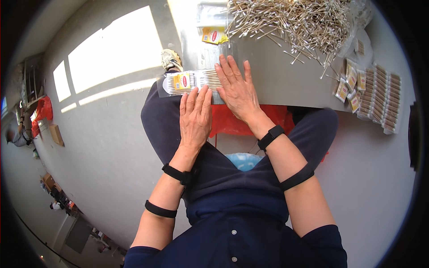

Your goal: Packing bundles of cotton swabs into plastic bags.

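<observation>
A clear flat packet of wooden cotton swabs (206, 79) lies at the left end of the grey table, its left end sticking out past the edge above my thigh. Inside it, a yellow and white label card (182, 81) with a red oval covers part of the row of swabs. My left hand (195, 119) rests its outstretched fingertips along the packet's near edge. Flat and spread, my right hand (239, 91) lies at the packet's right end, fingers pointing away from me. Neither hand is closed around anything.
Loose cotton swabs (290, 20) form a big heap at the table's far side. Left of it are yellow label cards (215, 35) and clear plastic sleeves (212, 15). Small labelled packs (351, 82) and stacked swab bundles (380, 96) stand at the right. Red cloth (228, 123) hangs below the table.
</observation>
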Tool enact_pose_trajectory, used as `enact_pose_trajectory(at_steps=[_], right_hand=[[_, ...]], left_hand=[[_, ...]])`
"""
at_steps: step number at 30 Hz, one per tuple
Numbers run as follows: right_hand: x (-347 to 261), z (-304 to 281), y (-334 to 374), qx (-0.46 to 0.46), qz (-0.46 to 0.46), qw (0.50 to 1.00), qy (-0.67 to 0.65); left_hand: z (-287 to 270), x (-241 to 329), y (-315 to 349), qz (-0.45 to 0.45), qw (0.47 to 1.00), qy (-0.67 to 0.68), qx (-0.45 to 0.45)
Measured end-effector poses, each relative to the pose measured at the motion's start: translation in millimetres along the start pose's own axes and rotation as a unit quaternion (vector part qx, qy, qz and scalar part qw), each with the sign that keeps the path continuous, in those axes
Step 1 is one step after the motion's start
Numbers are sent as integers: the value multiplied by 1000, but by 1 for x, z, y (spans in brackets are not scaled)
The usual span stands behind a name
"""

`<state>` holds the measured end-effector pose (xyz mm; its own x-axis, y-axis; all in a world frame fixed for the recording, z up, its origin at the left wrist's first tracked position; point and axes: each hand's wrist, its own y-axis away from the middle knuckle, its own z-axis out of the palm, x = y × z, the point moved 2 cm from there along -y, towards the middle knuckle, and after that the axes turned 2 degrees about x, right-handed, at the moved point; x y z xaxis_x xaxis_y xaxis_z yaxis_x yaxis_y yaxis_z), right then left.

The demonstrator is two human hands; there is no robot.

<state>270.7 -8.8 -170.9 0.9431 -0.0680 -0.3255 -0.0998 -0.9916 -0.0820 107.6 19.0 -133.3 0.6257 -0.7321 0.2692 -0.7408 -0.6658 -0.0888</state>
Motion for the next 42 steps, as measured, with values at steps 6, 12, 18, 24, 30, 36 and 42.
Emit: enact_pose_trajectory(at_steps=[6,12,18,24,30,36,42], right_hand=[[0,-1,0,-3,1,1000,-3],[0,0,-1,-2,1,1000,7],[0,0,0,-5,2,1000,3],[0,0,-1,-4,1,1000,3],[0,0,0,0,2,1000,-2],[-1,-1,-1,6,-1,1000,0],[0,0,0,5,-1,1000,1]], left_hand=[[-1,-1,-2,1,1000,-8,3],[2,-3,-3,-1,1000,-5,9],[1,-3,-7,-7,1000,-7,5],[4,-5,-10,-5,1000,-13,11],[2,-5,-13,-13,1000,3,2],[5,-7,-18,-10,1000,-1,12],[1,-10,-15,-34,999,26,-3]])
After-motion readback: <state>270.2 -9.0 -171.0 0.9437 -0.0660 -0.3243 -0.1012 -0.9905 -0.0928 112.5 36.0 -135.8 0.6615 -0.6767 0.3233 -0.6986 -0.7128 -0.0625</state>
